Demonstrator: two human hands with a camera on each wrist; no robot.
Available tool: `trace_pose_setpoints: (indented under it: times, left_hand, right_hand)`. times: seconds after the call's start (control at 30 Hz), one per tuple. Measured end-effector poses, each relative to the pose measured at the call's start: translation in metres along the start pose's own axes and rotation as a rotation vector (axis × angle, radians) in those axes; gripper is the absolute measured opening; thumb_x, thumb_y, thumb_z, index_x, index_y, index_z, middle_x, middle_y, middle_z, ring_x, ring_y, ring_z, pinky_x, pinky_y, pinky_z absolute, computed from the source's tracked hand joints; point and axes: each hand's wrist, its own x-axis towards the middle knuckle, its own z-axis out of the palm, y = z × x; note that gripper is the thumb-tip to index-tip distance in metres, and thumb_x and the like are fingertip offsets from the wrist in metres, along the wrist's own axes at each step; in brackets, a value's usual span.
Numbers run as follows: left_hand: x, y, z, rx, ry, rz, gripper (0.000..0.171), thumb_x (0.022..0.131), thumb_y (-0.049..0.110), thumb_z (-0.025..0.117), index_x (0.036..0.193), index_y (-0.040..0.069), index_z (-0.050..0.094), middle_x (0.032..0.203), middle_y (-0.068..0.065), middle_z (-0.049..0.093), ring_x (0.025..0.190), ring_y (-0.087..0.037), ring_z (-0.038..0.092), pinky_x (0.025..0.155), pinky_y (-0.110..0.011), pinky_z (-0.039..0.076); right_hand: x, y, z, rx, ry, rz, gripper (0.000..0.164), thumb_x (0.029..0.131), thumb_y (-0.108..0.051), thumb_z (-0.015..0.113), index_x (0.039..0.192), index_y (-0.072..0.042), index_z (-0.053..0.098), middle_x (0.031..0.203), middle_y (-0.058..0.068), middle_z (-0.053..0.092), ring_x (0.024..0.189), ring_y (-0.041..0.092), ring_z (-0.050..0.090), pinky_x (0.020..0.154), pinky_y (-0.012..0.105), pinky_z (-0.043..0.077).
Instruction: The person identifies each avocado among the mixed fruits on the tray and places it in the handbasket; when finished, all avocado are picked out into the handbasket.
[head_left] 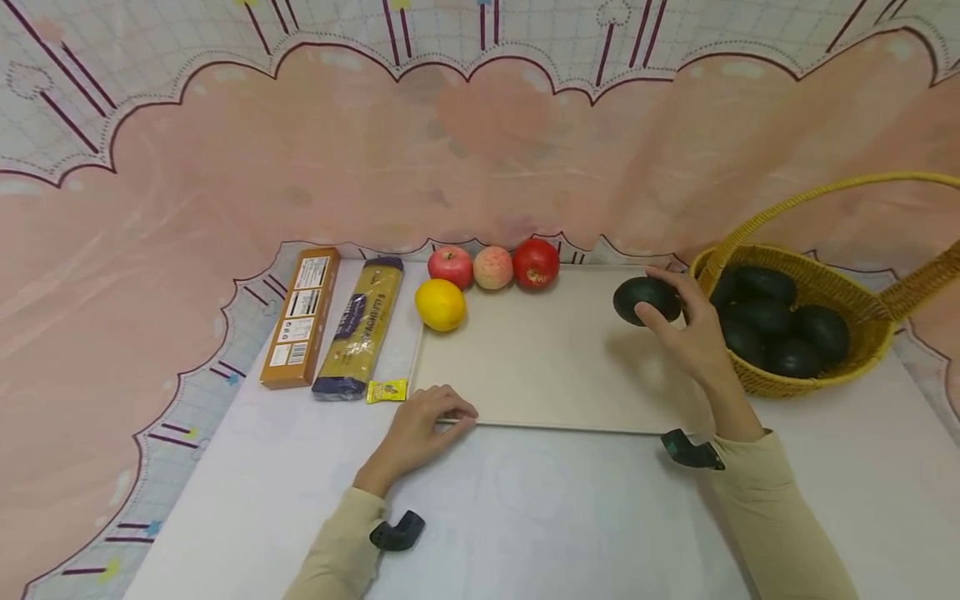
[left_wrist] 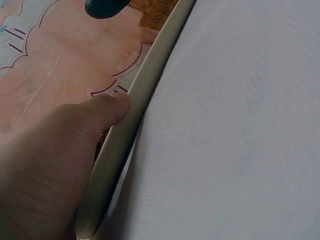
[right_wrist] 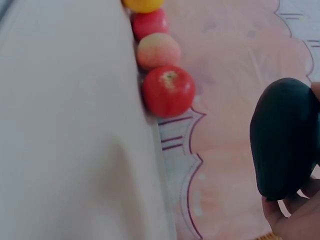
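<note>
My right hand [head_left: 693, 337] holds a dark green avocado [head_left: 647, 302] between thumb and fingers, above the right part of a cream rectangular tray [head_left: 540, 367]. In the right wrist view the same avocado [right_wrist: 285, 137] shows at the right, with fingertips under its lower end. My left hand [head_left: 420, 429] rests at the tray's front left corner, fingers loosely bent. Its thumb [left_wrist: 112, 107] touches the rim in the left wrist view, where the other fingers are hidden. A yellow lemon [head_left: 440, 305], an apple [head_left: 451, 267], a peach [head_left: 492, 267] and a red pomegranate [head_left: 536, 265] sit along the tray's back left.
Right of the tray stands a yellow wicker basket [head_left: 862, 333] with a tall handle and several dark avocados [head_left: 821, 333] inside. To the left lie an orange-brown box [head_left: 302, 321], a spaghetti packet [head_left: 362, 329] and a small yellow wrapped sweet [head_left: 387, 391]. A patterned curtain [head_left: 375, 167] hangs behind.
</note>
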Motion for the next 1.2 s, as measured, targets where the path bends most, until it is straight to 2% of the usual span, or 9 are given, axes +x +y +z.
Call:
trace_pose_setpoints:
  times: [0.07,0.13,0.2,0.4,0.5,0.7,1.03,1.1,1.2]
  left_hand:
    - [0.001,-0.001,0.0,0.001,-0.003,-0.003,0.01,0.086,0.03,0.069,0.095,0.033,0.067,0.088,0.022,0.059,0.083,0.004,0.054,0.073,-0.023,0.043]
    - [0.001,-0.001,0.0,0.007,-0.007,-0.006,0.01,0.086,0.03,0.069,0.095,0.034,0.067,0.088,0.022,0.059,0.082,0.004,0.053,0.073,-0.023,0.043]
    - [0.0,0.0,0.0,0.013,-0.006,-0.011,0.01,0.086,0.03,0.069,0.095,0.034,0.067,0.088,0.023,0.059,0.082,0.004,0.053,0.073,-0.023,0.043]
    - [-0.001,0.0,-0.001,0.008,0.0,-0.011,0.011,0.085,0.028,0.07,0.095,0.033,0.067,0.087,0.022,0.059,0.082,0.003,0.053,0.073,-0.024,0.044]
    - [-0.001,0.0,0.0,0.012,0.003,-0.01,0.012,0.085,0.028,0.07,0.095,0.034,0.067,0.088,0.022,0.059,0.083,0.003,0.052,0.073,-0.024,0.043]
    - [0.001,0.0,0.003,-0.001,0.007,-0.005,0.013,0.084,0.028,0.071,0.095,0.034,0.067,0.087,0.023,0.058,0.082,0.003,0.052,0.073,-0.024,0.042]
    - [0.001,-0.001,0.004,0.001,0.027,0.033,0.012,0.084,0.028,0.071,0.095,0.032,0.067,0.087,0.021,0.059,0.081,0.002,0.052,0.072,-0.024,0.042]
    - [0.001,-0.001,0.004,-0.002,0.026,0.031,0.013,0.084,0.027,0.071,0.095,0.033,0.067,0.086,0.022,0.059,0.08,0.003,0.052,0.071,-0.023,0.042]
    - [0.0,-0.001,0.004,-0.003,0.028,0.037,0.012,0.084,0.028,0.071,0.095,0.033,0.067,0.086,0.021,0.059,0.08,0.003,0.052,0.071,-0.023,0.043]
  right_hand:
    - [-0.005,-0.005,-0.006,0.003,0.01,-0.012,0.051,0.085,-0.011,0.069,0.133,-0.013,0.053,0.133,0.009,0.05,0.108,-0.001,0.044,0.098,0.014,0.036]
    - [-0.011,-0.014,-0.011,0.0,0.021,-0.025,0.05,0.084,-0.008,0.068,0.132,-0.009,0.053,0.129,0.012,0.05,0.106,-0.001,0.044,0.093,0.01,0.034]
    - [-0.016,-0.025,-0.016,0.004,0.029,-0.032,0.049,0.084,-0.006,0.067,0.131,-0.005,0.053,0.126,0.014,0.05,0.105,-0.001,0.044,0.093,0.009,0.034]
    - [-0.026,-0.035,-0.032,-0.007,0.028,-0.046,0.048,0.085,-0.007,0.067,0.131,-0.005,0.053,0.122,0.006,0.05,0.105,-0.001,0.044,0.091,0.011,0.035]
    - [-0.028,-0.031,-0.041,-0.061,0.015,-0.032,0.049,0.083,-0.007,0.069,0.13,-0.004,0.054,0.12,0.006,0.05,0.104,0.001,0.044,0.09,0.012,0.035]
    - [-0.029,0.0,-0.06,-0.175,-0.011,0.03,0.051,0.084,-0.015,0.071,0.132,-0.016,0.054,0.124,0.0,0.05,0.107,-0.002,0.041,0.091,0.015,0.031]
    - [-0.028,0.017,-0.079,-0.202,-0.002,0.091,0.051,0.085,-0.022,0.07,0.133,-0.022,0.053,0.13,-0.001,0.048,0.107,-0.001,0.042,0.087,0.018,0.032]
    - [-0.029,0.019,-0.081,-0.217,-0.008,0.111,0.051,0.086,-0.025,0.069,0.134,-0.025,0.052,0.132,0.0,0.048,0.109,0.003,0.042,0.089,0.021,0.033]
    - [-0.029,0.02,-0.084,-0.218,-0.016,0.137,0.051,0.087,-0.029,0.067,0.135,-0.027,0.05,0.134,0.003,0.046,0.118,0.016,0.042,0.099,0.037,0.034]
